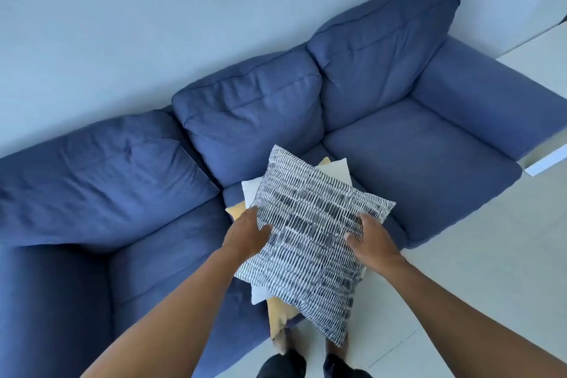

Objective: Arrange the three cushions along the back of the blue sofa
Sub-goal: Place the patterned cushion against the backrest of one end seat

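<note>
Three cushions lie stacked on the middle seat of the blue sofa (423,144). On top is a white cushion with dark dashed stripes (310,242). Under it a plain white cushion (336,170) shows at its corners, and a yellow cushion (277,314) sits at the bottom, hanging over the seat's front edge. My left hand (245,235) grips the striped cushion's left edge. My right hand (369,238) grips its right edge. The sofa's three back cushions are bare.
The sofa stands against a pale wall (153,24), with thick armrests at the far right (491,95) and near left (46,301). Pale floor (475,255) spreads to the right of the sofa. My legs and dark shorts (285,365) are right at the seat's front.
</note>
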Demonstrator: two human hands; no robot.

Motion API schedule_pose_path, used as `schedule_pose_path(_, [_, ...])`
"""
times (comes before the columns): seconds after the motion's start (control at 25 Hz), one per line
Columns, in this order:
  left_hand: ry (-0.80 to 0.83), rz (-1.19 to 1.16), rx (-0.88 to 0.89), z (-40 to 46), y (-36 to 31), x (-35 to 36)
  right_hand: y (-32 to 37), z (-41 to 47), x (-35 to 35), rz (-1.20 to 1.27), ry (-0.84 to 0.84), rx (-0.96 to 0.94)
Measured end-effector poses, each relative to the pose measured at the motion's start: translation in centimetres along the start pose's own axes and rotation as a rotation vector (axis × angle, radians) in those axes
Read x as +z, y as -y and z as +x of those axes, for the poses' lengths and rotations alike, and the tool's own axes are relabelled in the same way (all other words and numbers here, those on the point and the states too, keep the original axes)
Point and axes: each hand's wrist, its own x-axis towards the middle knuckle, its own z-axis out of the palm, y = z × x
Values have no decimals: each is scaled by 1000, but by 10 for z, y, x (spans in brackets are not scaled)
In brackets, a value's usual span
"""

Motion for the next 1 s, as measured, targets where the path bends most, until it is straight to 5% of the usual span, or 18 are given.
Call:
schedule_pose_path(0.2, [-86, -193, -87, 52, -1, -6, -12, 17, 6, 482, -88, 233])
schedule_pose_path(0.32, [39, -394, -182, 74, 8, 4, -21, 29, 20, 728, -59, 517])
schedule_pose_path(0.48, [146, -605, -215, 65, 14, 23, -22, 31, 33, 856, 26, 555])
schedule_pose_path(0.76, [72, -887, -263, -15, 62, -3, 20, 10, -1, 899, 81, 292])
schedule_pose_path(1.0, [-208, -1066, -342, -93, 105, -38, 105, 3, 11, 864, 300, 5])
